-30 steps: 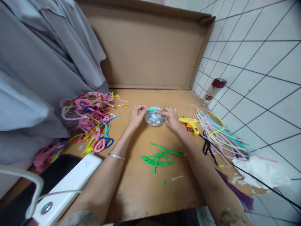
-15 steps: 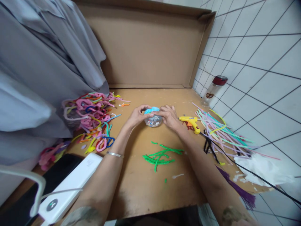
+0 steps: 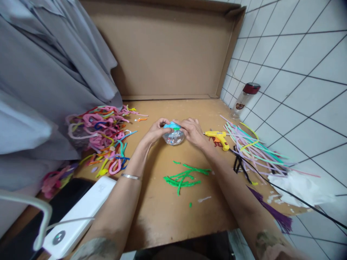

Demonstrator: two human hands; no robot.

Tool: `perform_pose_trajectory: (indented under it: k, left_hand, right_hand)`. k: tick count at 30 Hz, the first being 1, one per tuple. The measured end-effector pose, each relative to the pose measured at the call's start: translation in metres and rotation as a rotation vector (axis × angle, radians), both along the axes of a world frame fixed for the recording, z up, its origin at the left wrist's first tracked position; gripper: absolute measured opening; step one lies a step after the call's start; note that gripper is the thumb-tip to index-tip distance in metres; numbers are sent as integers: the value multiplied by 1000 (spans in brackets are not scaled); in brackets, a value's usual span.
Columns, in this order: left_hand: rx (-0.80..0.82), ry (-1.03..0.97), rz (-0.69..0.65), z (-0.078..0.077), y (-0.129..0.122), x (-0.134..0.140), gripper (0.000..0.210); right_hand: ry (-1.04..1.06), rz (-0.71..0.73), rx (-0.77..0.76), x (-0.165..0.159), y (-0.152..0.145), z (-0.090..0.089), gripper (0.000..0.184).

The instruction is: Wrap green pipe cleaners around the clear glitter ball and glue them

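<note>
A brown cardboard sheet (image 3: 168, 216) is laid flat as the work surface, with an open cardboard box lid (image 3: 168, 54) stood upright behind it. Grey cloth (image 3: 48, 72) is draped along the left side; white wall tiles (image 3: 298, 72) are seen on the right.

A tangled heap of coloured pipe cleaners (image 3: 103, 133) is piled at the left of the sheet. A bundle of straight pastel pipe cleaners (image 3: 255, 148) is spread at the right, with white tissue (image 3: 300, 189) lying beyond its near end and a black cable (image 3: 273, 187) run across it. A white power bank (image 3: 81, 213) is placed at the near left corner, with a white cord attached. A clear bottle with a red cap (image 3: 245, 99) is set against the tiles. A yellow glue gun (image 3: 218, 138) is laid just right of the hands. Green pipe cleaner pieces (image 3: 184, 177) are scattered near the centre, between the forearms.

A small clear ball (image 3: 174, 136), filled with multicoloured bits and topped with a blue and green pipe cleaner band, is held at mid-sheet, low over the surface. It is gripped from the left by the left hand (image 3: 155, 133), fingers curled and pinched onto its top edge. It is gripped from the right by the right hand (image 3: 193, 131), fingers pressed together on the band at the top. A silver bangle (image 3: 130, 176) is worn on the left wrist.
</note>
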State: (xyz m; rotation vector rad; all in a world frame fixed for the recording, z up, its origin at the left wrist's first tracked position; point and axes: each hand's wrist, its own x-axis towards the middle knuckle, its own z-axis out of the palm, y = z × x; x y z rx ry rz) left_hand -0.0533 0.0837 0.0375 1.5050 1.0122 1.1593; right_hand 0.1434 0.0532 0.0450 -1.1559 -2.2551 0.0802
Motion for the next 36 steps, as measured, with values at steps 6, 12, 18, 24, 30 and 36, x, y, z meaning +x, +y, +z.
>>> perform_pose_trajectory:
  k: [6, 12, 18, 24, 30, 36]
  left_hand:
    - [-39, 23, 33, 3, -1, -2, 33]
    - [-73, 13, 48, 4, -1, -5, 34]
    - [-73, -4, 53, 4, -2, -4, 36]
    - [-57, 4, 39, 3, -1, -6, 34]
    - [-41, 30, 15, 0, 3, -8, 33]
    - [-32, 53, 6, 1, 1, -7, 38]
  right_hand:
    - [306, -17, -68, 17, 14, 4, 23]
    - [423, -142, -182, 31, 21, 6, 11]
    - [399, -172, -308, 21, 16, 6, 10]
    - [454, -189, -438, 16, 16, 1, 16]
    - [440, -167, -450, 14, 17, -9, 16]
    - [404, -219, -420, 10, 17, -10, 13]
